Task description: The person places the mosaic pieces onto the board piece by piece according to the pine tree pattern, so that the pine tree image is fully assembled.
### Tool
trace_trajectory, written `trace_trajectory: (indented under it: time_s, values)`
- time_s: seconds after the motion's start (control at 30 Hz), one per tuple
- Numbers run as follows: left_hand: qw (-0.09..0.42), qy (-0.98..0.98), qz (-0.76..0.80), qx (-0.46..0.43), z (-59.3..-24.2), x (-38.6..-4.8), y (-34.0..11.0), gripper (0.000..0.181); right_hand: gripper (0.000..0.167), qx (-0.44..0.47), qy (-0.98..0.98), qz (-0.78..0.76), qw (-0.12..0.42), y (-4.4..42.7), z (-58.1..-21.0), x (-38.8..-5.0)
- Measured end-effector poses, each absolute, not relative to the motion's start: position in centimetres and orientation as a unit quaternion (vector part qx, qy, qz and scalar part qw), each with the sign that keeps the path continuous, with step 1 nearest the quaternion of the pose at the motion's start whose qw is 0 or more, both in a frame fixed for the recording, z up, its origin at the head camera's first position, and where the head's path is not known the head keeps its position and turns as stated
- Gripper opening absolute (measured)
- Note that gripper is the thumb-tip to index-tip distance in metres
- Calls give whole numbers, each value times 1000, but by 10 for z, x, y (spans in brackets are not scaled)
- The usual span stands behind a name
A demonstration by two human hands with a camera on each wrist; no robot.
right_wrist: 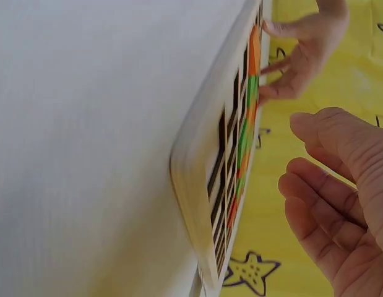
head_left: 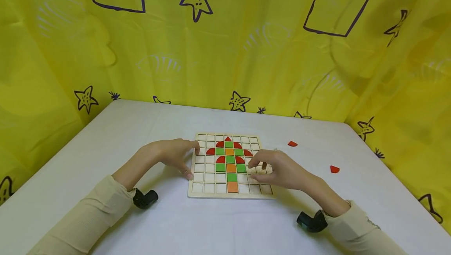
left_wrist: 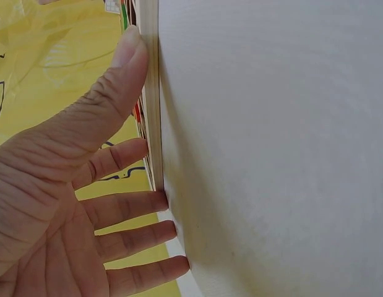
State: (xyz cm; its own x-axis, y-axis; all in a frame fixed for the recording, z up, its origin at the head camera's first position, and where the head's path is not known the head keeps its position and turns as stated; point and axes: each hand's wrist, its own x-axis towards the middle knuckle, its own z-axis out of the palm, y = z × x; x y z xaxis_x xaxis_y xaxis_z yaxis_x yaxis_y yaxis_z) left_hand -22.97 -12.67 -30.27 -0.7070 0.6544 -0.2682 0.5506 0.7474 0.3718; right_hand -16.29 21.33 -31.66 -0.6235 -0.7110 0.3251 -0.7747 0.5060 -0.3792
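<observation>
A wooden grid board (head_left: 208, 196) lies flat on the table. Green squares (head_left: 220, 167), orange squares (head_left: 232, 187), red rounded pieces (head_left: 210, 151) and a red triangle (head_left: 228, 139) fill its middle cells in a tree-like figure. At the board's left edge, my left hand (head_left: 176, 153) rests its thumb and fingertips against the frame, fingers fairly straight in the left wrist view. Over the board's right part hovers my right hand (head_left: 278, 169), its fingers loosely bent. Between its thumb and fingers (right_wrist: 321, 192) nothing shows in the right wrist view.
Two loose red pieces lie on the white table (head_left: 232, 223) right of the board: one farther back (head_left: 292, 144), the other red piece (head_left: 334, 169) nearer the right edge. A yellow curtain (head_left: 225, 51) with drawn stars hangs behind and along the sides.
</observation>
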Motion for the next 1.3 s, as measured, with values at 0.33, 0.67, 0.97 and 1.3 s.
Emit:
trace_trajectory:
  time_s: [0.33, 0.67, 0.97, 1.3]
  values:
    - [181, 912, 136, 342, -308, -231, -130, 64, 21, 375, -880, 261, 126, 254, -309, -177]
    - [180, 913, 133, 342, -305, -231, -130, 63, 20, 282, -919, 223, 165, 308, -300, -173]
    - [187, 912, 138, 338, -305, -231, -131, 64, 21, 193, -950, 199, 141, 354, -303, -161]
    - [186, 912, 132, 340, -304, -230, -128, 64, 30, 122, -978, 139, 98, 387, -314, -147]
